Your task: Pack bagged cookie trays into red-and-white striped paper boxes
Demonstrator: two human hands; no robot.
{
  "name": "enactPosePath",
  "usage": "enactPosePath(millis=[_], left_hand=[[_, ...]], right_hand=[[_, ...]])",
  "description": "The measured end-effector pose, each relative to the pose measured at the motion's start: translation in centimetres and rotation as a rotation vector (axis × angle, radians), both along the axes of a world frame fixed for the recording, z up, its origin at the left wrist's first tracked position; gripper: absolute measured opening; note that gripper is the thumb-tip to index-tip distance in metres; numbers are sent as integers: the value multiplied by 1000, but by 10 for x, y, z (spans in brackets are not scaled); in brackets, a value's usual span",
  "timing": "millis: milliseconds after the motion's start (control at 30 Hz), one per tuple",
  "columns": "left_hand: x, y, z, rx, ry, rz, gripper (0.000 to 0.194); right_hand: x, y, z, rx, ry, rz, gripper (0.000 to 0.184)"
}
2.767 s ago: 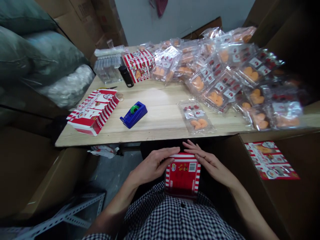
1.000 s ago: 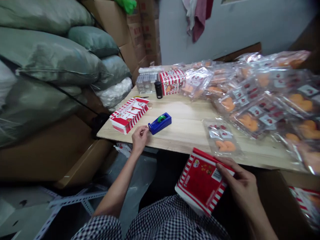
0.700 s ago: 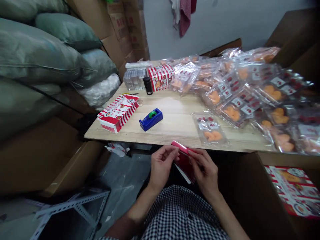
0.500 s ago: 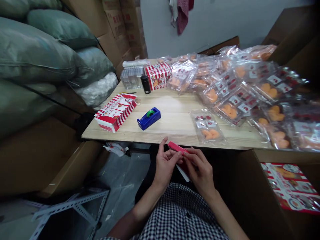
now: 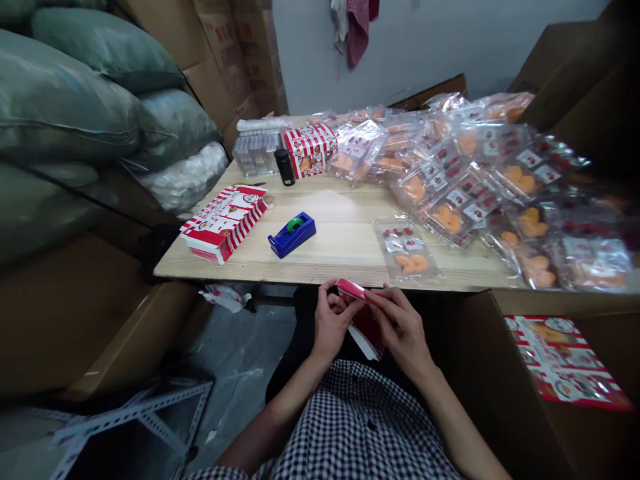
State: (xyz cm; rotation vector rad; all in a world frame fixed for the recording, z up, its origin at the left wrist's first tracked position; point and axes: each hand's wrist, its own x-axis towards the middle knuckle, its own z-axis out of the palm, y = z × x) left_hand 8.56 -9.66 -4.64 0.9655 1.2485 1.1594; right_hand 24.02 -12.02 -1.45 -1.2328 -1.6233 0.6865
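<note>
I hold a red and white striped box (image 5: 361, 313) upright over my lap, just below the near edge of the wooden table (image 5: 345, 260). My left hand (image 5: 331, 323) grips its left side, with the fingers curled over the top end. My right hand (image 5: 403, 327) holds the right side, fingertips pressed on the same top end. A blue tape dispenser (image 5: 291, 234) sits on the table ahead of my left hand. A clear packet of orange snacks (image 5: 407, 245) lies ahead of my right hand.
A stack of flat striped boxes (image 5: 224, 222) lies at the table's left end. Several snack packets (image 5: 480, 180) are heaped on the right. A black bottle (image 5: 285, 167), a clear tray stack (image 5: 256, 152) and a striped box (image 5: 310, 149) stand at the back. An open carton (image 5: 565, 360) is on my right.
My left hand came back from the tape dispenser to the box. The box was turned end-up, and both hands now press along its top end.
</note>
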Motion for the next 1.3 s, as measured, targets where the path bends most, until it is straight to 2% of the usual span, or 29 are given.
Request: enactPosePath(millis=[67, 133, 200, 267, 333, 400, 533, 600, 667, 733, 800, 867, 933, 1000, 1067, 1133, 1167, 1233, 1300], left_hand=[[-6, 7, -5, 120, 240, 4, 59], [-13, 15, -4, 231, 360, -62, 52], [-20, 23, 0, 249, 285, -222, 45], [-25, 30, 6, 167, 128, -405, 41], [-30, 36, 10, 83, 59, -520, 38], [-35, 43, 14, 86, 143, -564, 33], [-44, 64, 17, 210, 384, -650, 34], [-45, 82, 18, 268, 459, -659, 37], [-40, 106, 19, 354, 518, -616, 44], [-25, 136, 20, 473, 574, -594, 51], [0, 168, 21, 557, 657, -662, 58], [33, 198, 22, 503, 744, -704, 78], [69, 222, 21, 419, 843, -668, 103], [103, 239, 19, 354, 882, -659, 122], [128, 249, 15, 297, 869, -681, 132], [141, 255, 12, 236, 829, -709, 125], [142, 256, 12, 212, 799, -723, 114], [131, 255, 14, 172, 709, -755, 82], [105, 251, 23, 163, 590, -765, 53]], right_hand=[[5, 3, 8, -40, 87, -34, 30], [13, 6, 13, -89, 180, -98, 26], [24, 10, 13, -131, 283, -193, 24], [33, 14, 9, -168, 386, -271, 26], [39, 18, 2, -195, 461, -319, 27], [40, 24, -6, -237, 527, -344, 26], [36, 38, -23, -376, 684, -312, 29], [36, 42, -30, -398, 745, -314, 33], [38, 41, -34, -423, 781, -328, 37], [42, 32, -36, -482, 786, -298, 40], [46, 18, -36, -539, 774, -240, 38], [50, 3, -35, -571, 776, -205, 33], [53, -8, -33, -568, 791, -201, 29], [54, -15, -30, -544, 795, -202, 26], [56, -17, -27, -521, 793, -209, 25], [59, -17, -23, -521, 816, -232, 26], [62, -18, -22, -531, 843, -251, 28], [69, -19, -20, -550, 912, -294, 32], [78, -21, -19, -558, 982, -350, 37]])
